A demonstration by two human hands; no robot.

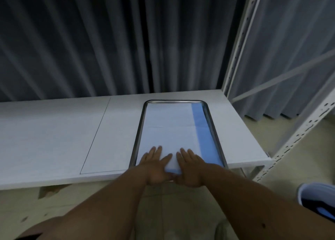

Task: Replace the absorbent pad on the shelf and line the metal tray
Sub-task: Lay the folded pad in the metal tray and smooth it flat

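Metal tray (pixel 138 130) lengthwise on white shelf (pixel 54 130), right of middle, near end at shelf's front edge. Pad (pixel 168 129) flat inside tray, white face up, blue strip along right side, fold crease across middle. Left hand (pixel 155 164) and right hand (pixel 190 164) side by side, palms down on pad's near end, fingers straight and spread, pressing, gripping nothing; grey curtain (pixel 90 40) behind, rack upright (pixel 241 40) far right.
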